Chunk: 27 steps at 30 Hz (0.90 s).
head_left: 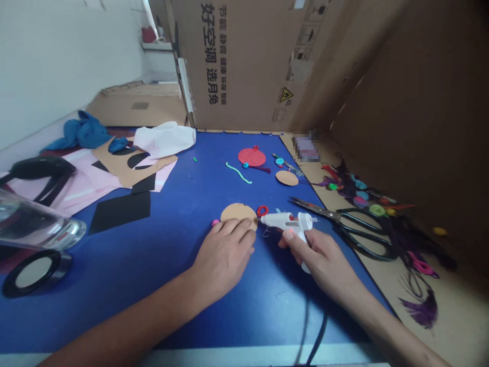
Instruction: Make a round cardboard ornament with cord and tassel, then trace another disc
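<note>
Blue mat (183, 265) covers the table, with open room in front of the hands and to their left. Left hand (225, 252) lies palm down, fingers together, its tips pressing the near edge of a tan disc (237, 211). Right hand (319, 252) has its fingers clamped on a white glue gun (288, 221), whose nozzle points left at the disc's right edge, beside a red ring (262, 210). Black scissors (344, 224) lie just right of the gun, across the mat's right edge. A cardboard wall (244, 61) closes the far side.
</note>
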Each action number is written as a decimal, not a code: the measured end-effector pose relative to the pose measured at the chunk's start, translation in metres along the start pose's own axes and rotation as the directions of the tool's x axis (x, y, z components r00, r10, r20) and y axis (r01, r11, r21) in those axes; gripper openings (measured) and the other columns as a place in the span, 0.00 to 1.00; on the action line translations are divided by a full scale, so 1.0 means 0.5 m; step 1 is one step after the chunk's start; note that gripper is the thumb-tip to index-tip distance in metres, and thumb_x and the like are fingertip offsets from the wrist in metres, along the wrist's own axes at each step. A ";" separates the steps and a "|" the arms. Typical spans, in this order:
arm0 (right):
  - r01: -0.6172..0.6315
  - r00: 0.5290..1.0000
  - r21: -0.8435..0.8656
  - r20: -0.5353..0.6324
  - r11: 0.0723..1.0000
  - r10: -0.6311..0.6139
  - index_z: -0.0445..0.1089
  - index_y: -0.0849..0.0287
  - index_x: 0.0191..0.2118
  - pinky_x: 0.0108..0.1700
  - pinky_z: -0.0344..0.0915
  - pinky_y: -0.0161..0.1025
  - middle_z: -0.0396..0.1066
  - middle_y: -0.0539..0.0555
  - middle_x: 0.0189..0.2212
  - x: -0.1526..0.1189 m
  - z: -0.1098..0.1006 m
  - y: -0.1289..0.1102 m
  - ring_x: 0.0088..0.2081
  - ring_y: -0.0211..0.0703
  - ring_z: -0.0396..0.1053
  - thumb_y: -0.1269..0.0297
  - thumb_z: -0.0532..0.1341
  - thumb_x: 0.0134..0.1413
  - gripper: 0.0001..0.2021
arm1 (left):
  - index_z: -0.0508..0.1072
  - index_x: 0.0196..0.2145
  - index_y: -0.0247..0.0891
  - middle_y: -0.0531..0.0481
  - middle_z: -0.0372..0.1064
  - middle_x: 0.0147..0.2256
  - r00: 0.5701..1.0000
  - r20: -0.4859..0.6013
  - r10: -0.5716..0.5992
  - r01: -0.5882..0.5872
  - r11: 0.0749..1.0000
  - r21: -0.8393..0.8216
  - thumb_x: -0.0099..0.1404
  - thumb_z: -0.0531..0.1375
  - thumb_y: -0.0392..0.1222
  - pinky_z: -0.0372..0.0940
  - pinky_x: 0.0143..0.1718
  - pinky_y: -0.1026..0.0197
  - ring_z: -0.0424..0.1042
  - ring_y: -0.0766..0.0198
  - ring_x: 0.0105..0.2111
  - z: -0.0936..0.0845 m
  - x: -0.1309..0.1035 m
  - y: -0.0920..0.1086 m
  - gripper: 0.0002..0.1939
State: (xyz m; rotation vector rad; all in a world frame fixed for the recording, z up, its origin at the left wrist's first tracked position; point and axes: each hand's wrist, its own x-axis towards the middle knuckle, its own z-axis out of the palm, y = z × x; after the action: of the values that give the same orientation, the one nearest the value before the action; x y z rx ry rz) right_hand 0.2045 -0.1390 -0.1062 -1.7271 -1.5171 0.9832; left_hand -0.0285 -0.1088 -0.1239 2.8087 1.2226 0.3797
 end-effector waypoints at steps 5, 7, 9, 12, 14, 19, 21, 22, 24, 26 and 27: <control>0.021 1.000 -0.028 -0.002 0.999 -0.021 0.77 0.57 0.32 0.27 0.54 0.39 0.66 0.51 0.22 0.001 0.001 0.003 0.24 0.42 0.60 0.35 0.57 0.67 0.29 | 0.74 0.59 0.38 0.42 0.72 0.65 1.000 -0.011 0.005 -0.005 1.000 -0.003 0.78 0.57 0.39 0.67 0.58 0.45 0.71 0.49 0.59 0.003 -0.001 -0.001 0.16; 0.034 0.999 -0.043 -0.005 0.998 -0.034 0.77 0.57 0.32 0.28 0.54 0.39 0.68 0.51 0.22 0.001 0.000 0.003 0.24 0.42 0.61 0.35 0.57 0.68 0.29 | 0.74 0.59 0.38 0.42 0.72 0.65 1.000 -0.006 0.003 -0.003 1.000 -0.004 0.78 0.57 0.39 0.66 0.57 0.45 0.71 0.49 0.59 0.004 -0.002 -0.001 0.16; 0.043 0.999 -0.056 -0.002 0.998 -0.043 0.76 0.56 0.32 0.28 0.55 0.39 0.68 0.52 0.23 0.000 -0.001 0.001 0.25 0.43 0.62 0.35 0.56 0.68 0.29 | 0.74 0.59 0.38 0.42 0.71 0.65 1.000 -0.002 0.000 0.000 1.000 -0.008 0.78 0.56 0.40 0.66 0.57 0.44 0.71 0.48 0.59 0.004 -0.001 -0.001 0.15; 0.049 0.999 -0.082 0.006 0.995 -0.049 0.75 0.56 0.31 0.29 0.55 0.39 0.67 0.52 0.22 -0.001 -0.003 -0.003 0.25 0.43 0.62 0.36 0.56 0.69 0.29 | 0.74 0.59 0.37 0.42 0.71 0.65 1.000 0.001 0.001 -0.001 1.000 -0.014 0.78 0.56 0.40 0.66 0.57 0.44 0.70 0.48 0.59 0.002 -0.001 -0.001 0.16; 0.048 0.999 -0.102 0.008 0.994 -0.048 0.75 0.56 0.31 0.29 0.55 0.39 0.66 0.51 0.22 -0.001 -0.004 -0.007 0.25 0.43 0.61 0.36 0.55 0.69 0.29 | 0.74 0.60 0.38 0.42 0.71 0.65 1.000 0.002 0.000 0.000 1.000 -0.017 0.78 0.56 0.40 0.66 0.57 0.44 0.70 0.49 0.59 0.000 -0.001 0.000 0.16; 0.051 0.999 -0.149 0.006 0.988 -0.050 0.73 0.56 0.31 0.28 0.53 0.39 0.63 0.49 0.21 0.000 -0.002 -0.012 0.25 0.41 0.58 0.36 0.54 0.70 0.29 | 0.74 0.60 0.37 0.42 0.71 0.65 1.000 0.008 -0.002 0.002 1.000 -0.025 0.79 0.55 0.40 0.66 0.58 0.45 0.70 0.49 0.59 -0.002 0.000 0.001 0.16; 0.052 0.999 -0.162 0.001 0.985 -0.052 0.72 0.57 0.31 0.28 0.52 0.39 0.61 0.48 0.21 0.000 -0.001 -0.012 0.25 0.41 0.58 0.36 0.54 0.70 0.29 | 0.73 0.61 0.37 0.42 0.71 0.65 1.000 0.016 -0.003 0.003 1.000 -0.027 0.79 0.55 0.40 0.66 0.58 0.44 0.70 0.49 0.60 -0.002 0.000 0.001 0.17; 0.050 0.999 -0.166 0.000 0.985 -0.051 0.72 0.57 0.31 0.28 0.52 0.38 0.61 0.48 0.21 0.000 -0.001 -0.011 0.25 0.41 0.57 0.36 0.54 0.70 0.29 | 0.73 0.62 0.37 0.43 0.71 0.65 1.000 0.019 -0.004 0.005 1.000 -0.028 0.79 0.55 0.41 0.66 0.58 0.44 0.70 0.48 0.60 -0.002 0.000 0.001 0.18; 0.046 0.999 -0.173 -0.004 0.984 -0.047 0.72 0.57 0.31 0.28 0.51 0.38 0.59 0.48 0.21 0.000 -0.001 -0.009 0.24 0.41 0.57 0.37 0.54 0.70 0.29 | 0.73 0.62 0.37 0.42 0.71 0.65 1.000 0.024 -0.005 0.005 1.000 -0.029 0.79 0.55 0.41 0.66 0.58 0.44 0.70 0.48 0.60 -0.002 0.000 0.000 0.18; 0.044 0.999 -0.179 -0.001 0.983 -0.045 0.72 0.57 0.31 0.28 0.50 0.38 0.59 0.47 0.21 0.000 -0.001 -0.007 0.24 0.40 0.56 0.37 0.54 0.70 0.28 | 0.73 0.62 0.37 0.41 0.71 0.65 1.000 0.026 -0.005 0.006 1.000 -0.025 0.79 0.55 0.41 0.66 0.58 0.44 0.70 0.48 0.60 -0.003 0.000 0.001 0.18; 0.047 0.999 -0.179 0.002 0.983 -0.048 0.72 0.57 0.31 0.28 0.50 0.38 0.59 0.47 0.21 0.001 -0.001 -0.007 0.25 0.40 0.56 0.37 0.53 0.70 0.28 | 0.73 0.62 0.37 0.41 0.71 0.65 1.000 0.027 -0.005 0.006 1.000 -0.022 0.79 0.55 0.41 0.66 0.58 0.44 0.70 0.48 0.59 -0.003 0.000 0.001 0.18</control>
State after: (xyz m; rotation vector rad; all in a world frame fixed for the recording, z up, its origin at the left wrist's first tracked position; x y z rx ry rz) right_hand 0.2029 -0.1382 -0.1032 -1.8044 -1.6813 0.8423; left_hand -0.0286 -0.1092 -0.1226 2.7817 1.2133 0.3521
